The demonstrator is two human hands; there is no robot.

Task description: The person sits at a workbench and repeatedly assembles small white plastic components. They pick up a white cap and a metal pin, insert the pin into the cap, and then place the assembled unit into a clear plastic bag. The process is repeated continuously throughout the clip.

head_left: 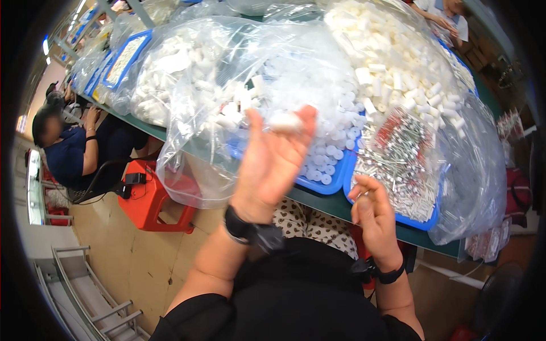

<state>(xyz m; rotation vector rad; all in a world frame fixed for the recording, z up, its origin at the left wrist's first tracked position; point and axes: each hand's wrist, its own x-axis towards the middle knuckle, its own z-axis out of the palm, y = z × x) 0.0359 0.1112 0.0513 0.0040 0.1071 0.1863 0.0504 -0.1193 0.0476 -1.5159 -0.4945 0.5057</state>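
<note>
In the head view, the left hand, palm up at centre, holds a blurred white piece on its 12 o'clock side. At 4 o'clock, the right hand is narrowed; its grip is unclear. Pins lie at 3 o'clock, discs at 2.

Tan floor with dark marks; a red stool stands near the green worktop; a grey metal frame at lower left; bright lights at upper left.
</note>
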